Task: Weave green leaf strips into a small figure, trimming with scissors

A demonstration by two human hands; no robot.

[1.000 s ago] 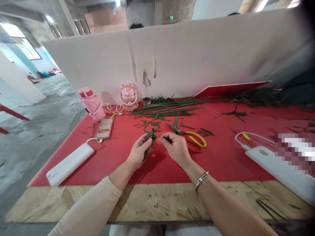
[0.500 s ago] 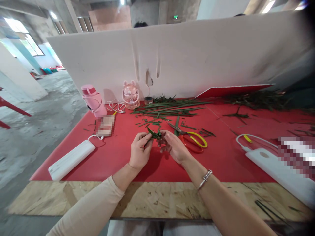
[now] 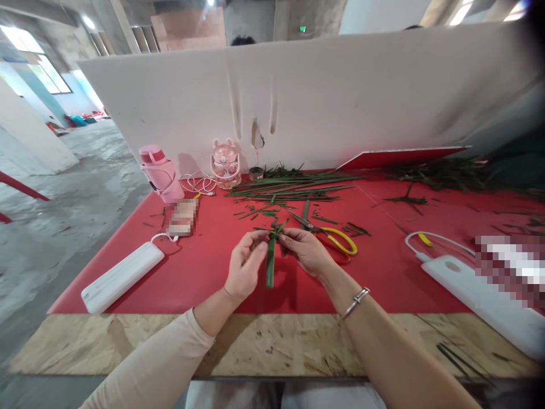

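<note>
Above the red table covering, a folded green leaf piece (image 3: 271,262) is held up between my two hands. One flat strip of it hangs straight down, and the knotted top is partly hidden by fingers. My right hand (image 3: 307,251) pinches this top between thumb and forefinger. On the other side, my left hand (image 3: 244,266) has its fingertips closed at the knot, its thumb beside the strip. Scissors (image 3: 338,240) with yellow and red handles lie just beyond my right hand, blades partly spread. Cut leaf bits (image 3: 266,213) are scattered behind the hands.
Long green leaf strips (image 3: 293,184) lie along the back by a white partition (image 3: 179,96). A pink bottle (image 3: 159,176), a round pink clear bottle (image 3: 226,165) and a white power bank (image 3: 123,281) stand or lie left. Another white device (image 3: 477,295) sits right.
The leaf piece has been turned, so a flat strip now hangs downward between the hands. My right fingers have closed into a pinch on the knot; my left hand has loosened slightly.
</note>
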